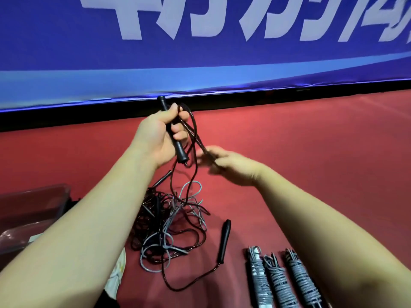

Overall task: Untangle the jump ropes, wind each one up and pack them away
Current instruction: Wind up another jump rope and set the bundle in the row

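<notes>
Nearest the camera, on the red floor (pixel 311 152), three wound grey ropes (pixel 278 283) are laid side by side, not yet packed. Just beyond, a loose black handle (pixel 224 241) is seen beside a tangle (pixel 169 218) of black and grey cords, with a clear box (pixel 33 210) at the left. Higher up, a second handle (pixel 172 132) is gripped in the curled left hand (pixel 155 136), its cord trailing into the tangle. The right hand (pixel 231 165) is blurred at that cord; its hold cannot be told. Untangling is judged under way; next, the black cord must be drawn free of the grey before winding.
</notes>
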The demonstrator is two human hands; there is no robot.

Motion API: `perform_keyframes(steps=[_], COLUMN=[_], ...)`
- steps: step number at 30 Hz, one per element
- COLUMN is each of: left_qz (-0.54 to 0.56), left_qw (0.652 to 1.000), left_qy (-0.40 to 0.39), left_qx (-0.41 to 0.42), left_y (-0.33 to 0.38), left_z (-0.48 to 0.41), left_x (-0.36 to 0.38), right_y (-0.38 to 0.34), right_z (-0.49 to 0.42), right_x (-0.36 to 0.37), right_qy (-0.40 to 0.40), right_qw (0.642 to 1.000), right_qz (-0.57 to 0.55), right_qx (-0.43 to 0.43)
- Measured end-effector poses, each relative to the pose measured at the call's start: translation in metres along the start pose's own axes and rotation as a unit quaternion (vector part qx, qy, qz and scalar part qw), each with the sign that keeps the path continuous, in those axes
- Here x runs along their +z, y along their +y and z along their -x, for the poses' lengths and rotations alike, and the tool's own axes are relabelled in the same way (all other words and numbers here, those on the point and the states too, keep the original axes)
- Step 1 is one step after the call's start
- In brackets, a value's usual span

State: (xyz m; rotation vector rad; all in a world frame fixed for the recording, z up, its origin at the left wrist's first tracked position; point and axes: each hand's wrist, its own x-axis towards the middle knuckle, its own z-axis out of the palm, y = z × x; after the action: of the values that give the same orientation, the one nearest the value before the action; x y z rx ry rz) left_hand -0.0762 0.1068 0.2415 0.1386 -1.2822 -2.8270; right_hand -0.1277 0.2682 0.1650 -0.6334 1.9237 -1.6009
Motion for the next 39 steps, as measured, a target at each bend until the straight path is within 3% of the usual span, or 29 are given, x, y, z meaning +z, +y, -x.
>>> perform_keyframes(steps=[2, 7, 8, 10, 12, 13, 14, 16, 19, 22, 26, 31, 34, 36, 37, 38, 39], left_qz=[0.018, 0.127, 0.147, 0.168, 0.167, 0.158, 0.138, 0.064, -0.073, -0.153, -0.207, -0.34, -0.348, -0.351, -0.344, -0.323, -0.292], left_qw=[1.0, 0.991, 0.988, 0.982, 0.98, 0.979, 0.981, 0.986, 0.975, 0.966, 0.973, 0.912, 0.91, 0.916, 0.923, 0.935, 0.95], left_qy=[-0.003, -0.006, 0.001, 0.019, 0.045, 0.062, 0.081, 0.126, 0.209, 0.177, -0.009, -0.181, -0.171, -0.138, -0.112, -0.082, -0.057], left_qx=[-0.008, 0.036, 0.055, 0.084, 0.102, 0.108, 0.111, 0.09, -0.027, -0.11, -0.102, -0.139, -0.144, -0.139, -0.133, -0.119, -0.096], left_y=[0.003, 0.023, 0.03, 0.041, 0.044, 0.043, 0.04, 0.032, 0.014, -0.002, -0.015, -0.032, -0.031, -0.03, -0.03, -0.03, -0.03], left_z=[0.001, 0.002, 0.001, -0.001, -0.005, -0.008, -0.011, -0.016, -0.015, -0.005, 0.005, 0.014, 0.015, 0.014, 0.014, 0.013, 0.011], left_x=[0.001, 0.003, 0.001, -0.006, -0.021, -0.031, -0.043, -0.071, -0.113, -0.118, -0.081, -0.078, -0.089, -0.093, -0.093, -0.091, -0.087], right_y=[0.016, 0.031, 0.037, 0.041, 0.042, 0.034, 0.019, -0.024, -0.09, -0.133, -0.166, -0.191, -0.184, -0.169, -0.158, -0.145, -0.129], right_z=[0.002, -0.001, -0.002, -0.001, -0.007, -0.011, -0.013, -0.019, -0.022, -0.022, -0.03, -0.039, -0.028, -0.021, -0.019, -0.017, -0.016], right_x=[0.011, 0.023, 0.023, 0.029, 0.029, 0.029, 0.028, 0.027, 0.018, 0.026, 0.047, 0.015, -0.024, -0.049, -0.059, -0.066, -0.069], right_qy=[-0.073, -0.047, -0.033, -0.042, -0.104, -0.104, -0.074, 0.062, 0.18, 0.189, 0.161, 0.186, 0.207, 0.225, 0.237, 0.251, 0.261], right_qw=[0.995, 0.962, 0.968, 0.991, 0.962, 0.948, 0.956, 0.994, 0.964, 0.941, 0.899, 0.789, 0.742, 0.695, 0.689, 0.704, 0.743], right_qz=[-0.026, -0.252, -0.226, -0.01, 0.224, 0.284, 0.276, 0.089, -0.173, -0.237, -0.371, -0.541, -0.589, -0.638, -0.644, -0.632, -0.596], right_qx=[0.058, 0.094, 0.104, 0.124, 0.12, 0.096, 0.069, 0.009, -0.094, -0.151, -0.168, -0.223, -0.243, -0.243, -0.233, -0.206, -0.158])
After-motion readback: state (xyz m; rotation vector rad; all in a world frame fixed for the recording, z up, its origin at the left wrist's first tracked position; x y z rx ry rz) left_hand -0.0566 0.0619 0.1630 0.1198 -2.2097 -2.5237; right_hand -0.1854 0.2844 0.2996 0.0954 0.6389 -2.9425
